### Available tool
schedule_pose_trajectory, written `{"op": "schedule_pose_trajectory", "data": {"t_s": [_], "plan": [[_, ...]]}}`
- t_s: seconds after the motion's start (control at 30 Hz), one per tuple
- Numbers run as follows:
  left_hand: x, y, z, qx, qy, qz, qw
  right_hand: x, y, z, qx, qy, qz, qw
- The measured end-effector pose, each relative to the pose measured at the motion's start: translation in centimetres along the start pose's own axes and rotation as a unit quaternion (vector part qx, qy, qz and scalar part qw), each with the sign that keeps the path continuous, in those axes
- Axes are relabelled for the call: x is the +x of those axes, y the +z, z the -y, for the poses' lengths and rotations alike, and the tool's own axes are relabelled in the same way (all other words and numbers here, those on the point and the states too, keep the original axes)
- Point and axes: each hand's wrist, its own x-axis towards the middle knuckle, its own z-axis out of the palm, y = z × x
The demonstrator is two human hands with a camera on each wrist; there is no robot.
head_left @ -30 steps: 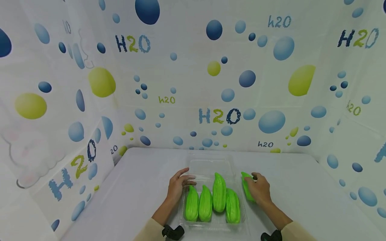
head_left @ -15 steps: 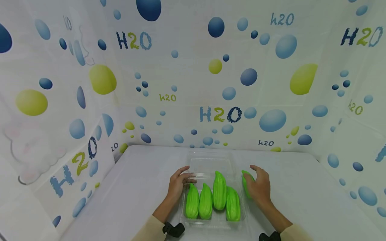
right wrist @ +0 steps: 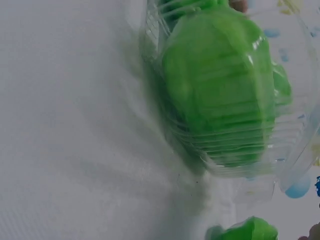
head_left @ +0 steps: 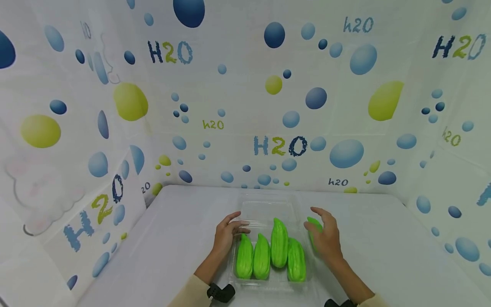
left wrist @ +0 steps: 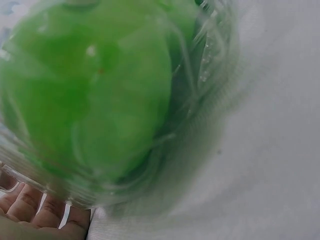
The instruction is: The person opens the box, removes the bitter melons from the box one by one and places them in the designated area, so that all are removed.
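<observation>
A clear plastic clamshell container point(head_left: 271, 285) lies with its lid point(head_left: 267, 209) folded back. Several bright green, ridged gourd-like vegetables point(head_left: 261, 258) with pointed tips lie side by side in it. My left hand point(head_left: 225, 235) grips its left wall near the hinge; in the left wrist view the fingers point(left wrist: 37, 212) lie against the outside. To the right of the container, my right hand point(head_left: 326, 236) has thumb and fingers spread above another green gourd point(head_left: 313, 221), which it partly hides. In the right wrist view that loose gourd point(right wrist: 252, 230) shows on the cloth.
A white cloth covers the table point(head_left: 184, 226). Behind it and at both sides hang white curtains point(head_left: 238, 94) printed with blue and green drops and H2O lettering. Black straps point(head_left: 221, 293) sit on both wrists.
My right hand has loosened from the loose gourd, its fingers spreading apart and shifting slightly left and away. The left hand and the gourds in the container stay where they were.
</observation>
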Motion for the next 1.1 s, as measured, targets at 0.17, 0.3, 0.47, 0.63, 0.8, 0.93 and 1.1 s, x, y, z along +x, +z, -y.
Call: {"op": "schedule_pose_trajectory", "data": {"t_s": [0.17, 0.3, 0.47, 0.63, 0.8, 0.93, 1.1], "plan": [[-0.1, -0.1, 0.2, -0.004, 0.004, 0.006, 1.0, -0.7, 0.6, 0.0, 0.012, -0.042, 0.044, 0.998], [-0.2, -0.1, 0.2, -0.001, 0.002, 0.006, 1.0, -1.2, 0.9, 0.4, 0.026, -0.055, 0.054, 0.9967], [-0.1, -0.2, 0.2, 0.001, -0.003, 0.005, 1.0, -1.5, 1.1, 1.5, 0.043, -0.045, 0.061, 0.9962], [-0.8, 0.0, -1.5, -0.006, -0.007, 0.014, 0.9999, -1.5, 1.3, 2.7, 0.033, -0.018, 0.074, 0.9965], [-1.6, 0.2, -3.0, -0.004, -0.004, 0.02, 0.9998, -1.7, 1.7, 3.9, 0.023, 0.0, 0.083, 0.9962], [-0.6, 0.0, -1.3, -0.009, -0.012, 0.015, 0.9998, -1.7, 2.2, 4.3, 0.018, 0.017, 0.093, 0.9953], [0.0, -0.1, 0.1, -0.008, -0.004, 0.007, 0.9999, -1.9, 3.1, 4.5, -0.006, 0.032, 0.096, 0.9948]]}}
